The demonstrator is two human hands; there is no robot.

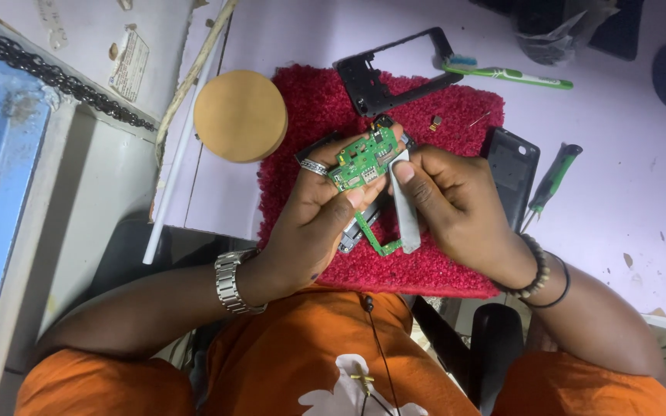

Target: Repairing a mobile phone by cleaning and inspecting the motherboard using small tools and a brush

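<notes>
Head view: left hand (314,223) fingers clamped on one green circuit board (362,163), right hand (456,204) fingers on one tweezers (405,212).

Crowded red mat, open table to the right

Both hands sit close together over the red mat (441,266), the left hand (310,223) and right hand (456,208) closing off its middle. Behind them the black phone frame (364,81) and the toothbrush (514,75) bar the far edge; the black back cover (514,166) and green screwdriver (552,181) stand just to the right. The round wooden disc (240,115) blocks the left (a white rod (183,154) runs beside it). Bare table (633,208) lies open beyond the screwdriver, and a small strip between disc and mat stays passable.
</notes>
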